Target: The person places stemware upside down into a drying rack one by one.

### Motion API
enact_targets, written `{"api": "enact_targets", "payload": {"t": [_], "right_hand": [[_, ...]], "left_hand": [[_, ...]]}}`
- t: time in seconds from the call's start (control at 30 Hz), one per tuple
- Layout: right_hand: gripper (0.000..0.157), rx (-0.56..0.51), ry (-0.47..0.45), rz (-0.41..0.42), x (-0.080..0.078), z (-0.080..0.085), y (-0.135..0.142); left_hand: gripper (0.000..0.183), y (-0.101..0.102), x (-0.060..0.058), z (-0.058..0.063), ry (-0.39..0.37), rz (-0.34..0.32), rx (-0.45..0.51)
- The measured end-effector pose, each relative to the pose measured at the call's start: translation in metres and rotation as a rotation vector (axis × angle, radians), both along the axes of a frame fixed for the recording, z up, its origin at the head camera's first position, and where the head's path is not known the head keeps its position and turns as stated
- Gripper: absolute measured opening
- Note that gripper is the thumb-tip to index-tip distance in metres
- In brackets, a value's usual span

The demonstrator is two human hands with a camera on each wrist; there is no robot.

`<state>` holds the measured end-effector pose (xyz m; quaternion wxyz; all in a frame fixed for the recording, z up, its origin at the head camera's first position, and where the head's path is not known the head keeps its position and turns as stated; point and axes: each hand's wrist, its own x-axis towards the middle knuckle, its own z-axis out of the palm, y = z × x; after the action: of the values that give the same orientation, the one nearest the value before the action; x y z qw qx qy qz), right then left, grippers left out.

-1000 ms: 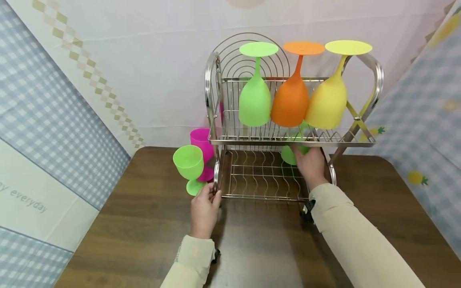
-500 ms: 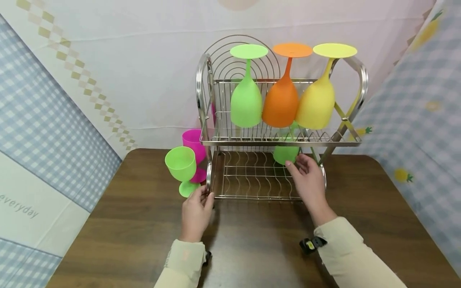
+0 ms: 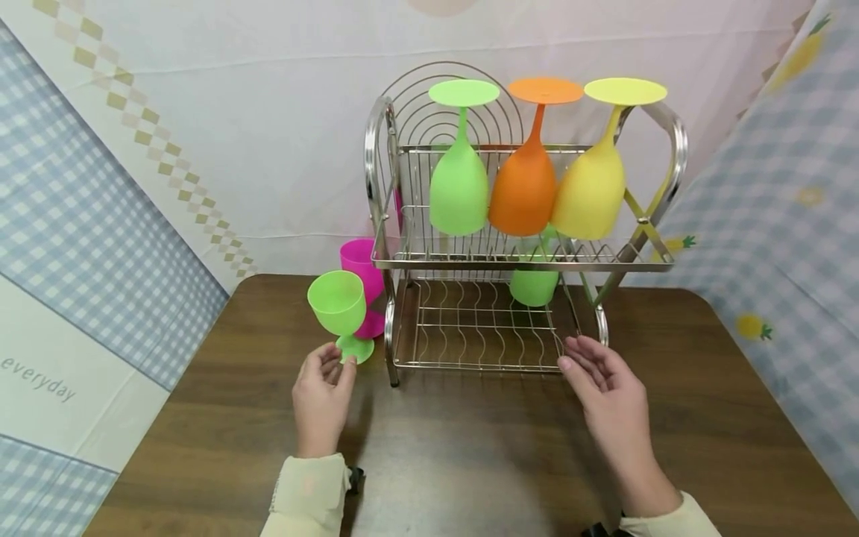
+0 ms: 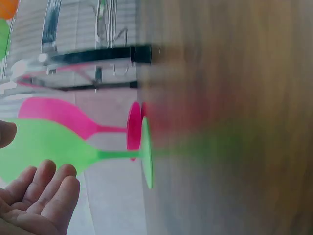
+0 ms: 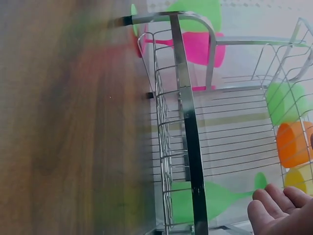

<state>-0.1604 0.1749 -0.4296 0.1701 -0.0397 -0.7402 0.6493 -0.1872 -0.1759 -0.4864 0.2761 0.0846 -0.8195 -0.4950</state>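
My left hand (image 3: 321,395) is beside an upright green goblet (image 3: 337,298), fingers loosely bent near its foot. In the left wrist view, the fingers (image 4: 54,196) are spread beside the goblet's bowl, gripping nothing. Partly behind it, by the rack's left side, stands a pink goblet (image 3: 360,262). My right hand (image 3: 614,406) hovers in front of the rack's lower right corner, thumb and fingers apart, holding nothing. On the lower tier of the metal dish rack (image 3: 483,266), another green goblet (image 3: 534,289) rests upside down, its stem partly hidden by the upper tier.
Three upside-down goblets line the upper tier: green (image 3: 459,194), orange (image 3: 523,195) and yellow (image 3: 590,195). The rack stands on a dark wooden table (image 3: 470,447). Patterned cloth (image 3: 302,149) hangs behind and at both sides.
My right hand has let go of the lower-tier green goblet and drawn back toward me. My left hand has left the rack's left post and moved left to the green goblet.
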Motion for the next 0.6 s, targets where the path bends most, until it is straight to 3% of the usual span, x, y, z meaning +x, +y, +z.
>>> {"api": "enact_targets", "payload": {"t": [0.13, 0.37, 0.6], "right_hand": [[0.045, 0.017, 0.01, 0.014, 0.016, -0.002, 0.003], [0.045, 0.057, 0.042, 0.036, 0.047, -0.005, 0.005], [0.047, -0.013, 0.051, 0.045, 0.078, -0.006, 0.006]], "left_hand": [[0.053, -0.012, -0.004, 0.004, -0.016, 0.034, -0.02], [0.07, -0.02, -0.024, 0.014, 0.006, 0.04, -0.027], [0.094, -0.017, -0.041, 0.029, -0.051, 0.037, -0.053]]}}
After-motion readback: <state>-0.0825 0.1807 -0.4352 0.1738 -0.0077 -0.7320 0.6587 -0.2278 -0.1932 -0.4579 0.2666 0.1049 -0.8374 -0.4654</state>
